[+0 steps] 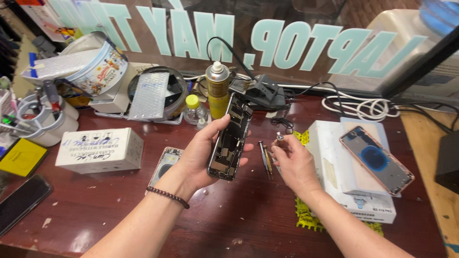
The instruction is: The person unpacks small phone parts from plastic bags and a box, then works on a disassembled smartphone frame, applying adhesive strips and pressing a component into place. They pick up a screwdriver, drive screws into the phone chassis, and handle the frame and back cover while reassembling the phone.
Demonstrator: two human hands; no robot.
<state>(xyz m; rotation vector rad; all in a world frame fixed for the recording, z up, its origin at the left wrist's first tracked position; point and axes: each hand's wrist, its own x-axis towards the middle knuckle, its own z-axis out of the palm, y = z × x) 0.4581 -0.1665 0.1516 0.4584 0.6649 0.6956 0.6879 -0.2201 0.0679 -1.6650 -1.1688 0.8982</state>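
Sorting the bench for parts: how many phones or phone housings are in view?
4: an opened phone in the left hand; a housing under that wrist; a rose-gold housing on the white boxes at right; a dark phone at far left. Clutter may hide others.

Left hand (203,155) raised, fingers curled gripping; right hand (292,160) fingers pinched.

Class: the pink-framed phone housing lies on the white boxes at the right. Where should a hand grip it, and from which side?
Grip the pink-framed phone housing by its two long edges, coming from above. It lies flat, inside up, on the white boxes, so the thin rim is reachable and the open interior stays untouched.
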